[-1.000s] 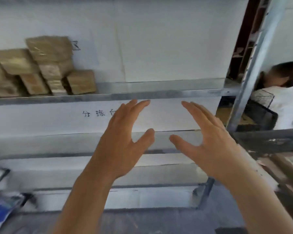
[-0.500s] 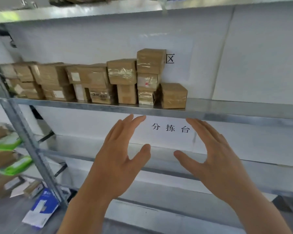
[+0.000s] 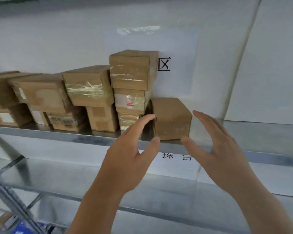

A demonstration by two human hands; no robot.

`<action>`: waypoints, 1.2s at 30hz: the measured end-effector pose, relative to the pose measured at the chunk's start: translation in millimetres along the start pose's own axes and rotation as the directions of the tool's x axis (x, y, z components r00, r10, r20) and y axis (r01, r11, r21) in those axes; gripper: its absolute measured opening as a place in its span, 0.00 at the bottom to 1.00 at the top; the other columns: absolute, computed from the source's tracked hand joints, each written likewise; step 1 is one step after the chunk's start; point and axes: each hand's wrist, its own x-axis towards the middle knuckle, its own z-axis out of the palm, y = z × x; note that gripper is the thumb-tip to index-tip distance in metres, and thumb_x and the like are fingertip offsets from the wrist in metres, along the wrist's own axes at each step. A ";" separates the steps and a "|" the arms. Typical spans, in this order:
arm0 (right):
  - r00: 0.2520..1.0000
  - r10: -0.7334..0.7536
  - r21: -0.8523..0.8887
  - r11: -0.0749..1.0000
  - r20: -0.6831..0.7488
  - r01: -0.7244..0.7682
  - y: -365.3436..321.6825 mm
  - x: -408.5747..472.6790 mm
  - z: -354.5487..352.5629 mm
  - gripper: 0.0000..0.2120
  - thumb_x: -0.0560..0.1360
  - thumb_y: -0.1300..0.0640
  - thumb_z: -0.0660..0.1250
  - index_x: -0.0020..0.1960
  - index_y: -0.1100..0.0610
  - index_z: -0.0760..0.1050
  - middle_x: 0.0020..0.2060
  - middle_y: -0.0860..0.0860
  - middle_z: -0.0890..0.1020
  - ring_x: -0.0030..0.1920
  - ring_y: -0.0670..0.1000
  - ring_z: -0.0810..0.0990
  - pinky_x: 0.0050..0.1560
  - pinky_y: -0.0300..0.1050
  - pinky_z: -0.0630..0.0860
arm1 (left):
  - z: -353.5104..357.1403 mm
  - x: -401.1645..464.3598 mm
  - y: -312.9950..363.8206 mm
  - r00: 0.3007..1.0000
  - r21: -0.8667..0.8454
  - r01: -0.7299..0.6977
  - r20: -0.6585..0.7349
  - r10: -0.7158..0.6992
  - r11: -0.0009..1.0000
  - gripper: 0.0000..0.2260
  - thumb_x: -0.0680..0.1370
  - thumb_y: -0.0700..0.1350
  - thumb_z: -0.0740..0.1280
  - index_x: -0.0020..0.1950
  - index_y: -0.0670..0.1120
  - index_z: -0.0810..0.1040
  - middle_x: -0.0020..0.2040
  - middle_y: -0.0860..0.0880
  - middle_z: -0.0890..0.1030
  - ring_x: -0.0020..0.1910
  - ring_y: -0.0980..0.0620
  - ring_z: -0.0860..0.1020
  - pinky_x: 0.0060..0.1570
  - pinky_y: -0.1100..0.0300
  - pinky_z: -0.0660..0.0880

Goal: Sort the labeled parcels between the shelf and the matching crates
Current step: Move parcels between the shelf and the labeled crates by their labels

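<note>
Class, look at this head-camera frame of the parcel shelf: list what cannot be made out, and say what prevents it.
- Wall sign, head view: the top parcel of the stack hides all but one character.
- Lower sign: the left hand and right hand cover part.
- Parcel labels: blurred, unreadable.
- Lone parcel: no label visible.
- Crates: out of frame.

A white paper sign [image 3: 164, 65] with a black character is taped to the white wall [image 3: 57, 39]. Another printed sheet [image 3: 176, 164] hangs lower down.

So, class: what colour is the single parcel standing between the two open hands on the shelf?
Plain brown cardboard; the parcel shows best in the head view.
</note>
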 end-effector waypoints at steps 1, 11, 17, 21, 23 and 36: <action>1.000 0.013 0.026 1.000 -0.013 -0.013 7.4 17.7 3.5 0.41 0.72 0.22 0.59 0.80 0.37 0.62 0.77 0.34 0.66 0.77 0.40 0.64 0.71 0.40 0.62 | 6.9 16.3 -2.3 1.000 -0.003 0.017 -0.004 -0.017 1.000 0.24 0.81 0.64 0.58 0.77 0.73 0.60 0.75 0.68 0.70 0.69 0.69 0.69 0.67 0.61 0.70; 0.957 0.275 0.205 0.935 0.096 -0.289 27.0 100.2 38.0 0.24 0.82 0.36 0.56 0.49 0.53 0.80 0.39 0.47 0.81 0.45 0.53 0.79 0.46 0.49 0.72 | 51.2 93.9 -16.8 0.995 0.030 0.087 -0.045 -0.086 0.996 0.20 0.82 0.67 0.49 0.73 0.68 0.67 0.35 0.61 0.79 0.39 0.60 0.79 0.39 0.60 0.71; 0.957 0.288 0.355 0.898 -0.021 -0.262 9.2 68.2 18.4 0.07 0.81 0.51 0.65 0.55 0.44 0.81 0.43 0.39 0.83 0.33 0.44 0.80 0.30 0.34 0.73 | 42.1 77.0 -5.9 1.000 -0.116 -0.017 -0.024 0.015 0.993 0.12 0.86 0.51 0.59 0.67 0.66 0.68 0.40 0.63 0.80 0.40 0.61 0.79 0.36 0.67 0.71; 0.968 0.203 0.390 0.911 -0.146 -0.132 -0.7 18.4 0.9 0.32 0.77 0.65 0.72 0.68 0.34 0.68 0.53 0.42 0.79 0.43 0.42 0.81 0.35 0.33 0.78 | 32.8 43.4 12.6 0.996 -0.341 -0.090 -0.006 0.094 0.936 0.34 0.82 0.37 0.65 0.73 0.72 0.60 0.64 0.67 0.74 0.57 0.63 0.78 0.49 0.63 0.82; 0.969 0.172 0.334 0.937 -0.180 -0.104 -5.5 -13.8 -5.8 0.40 0.75 0.67 0.73 0.74 0.34 0.62 0.53 0.44 0.78 0.49 0.40 0.81 0.41 0.31 0.80 | 28.6 23.3 20.4 0.991 -0.415 -0.132 -0.031 0.131 0.900 0.42 0.80 0.34 0.68 0.74 0.76 0.55 0.68 0.63 0.73 0.63 0.61 0.76 0.53 0.66 0.81; 0.904 0.338 0.485 0.856 -0.262 -0.179 18.6 -239.1 -117.3 0.21 0.78 0.67 0.67 0.57 0.42 0.84 0.47 0.45 0.87 0.48 0.48 0.86 0.58 0.57 0.79 | 73.4 -110.7 86.9 0.898 -0.753 0.159 0.379 0.223 0.638 0.17 0.82 0.49 0.54 0.50 0.53 0.84 0.52 0.54 0.87 0.61 0.52 0.82 0.58 0.55 0.79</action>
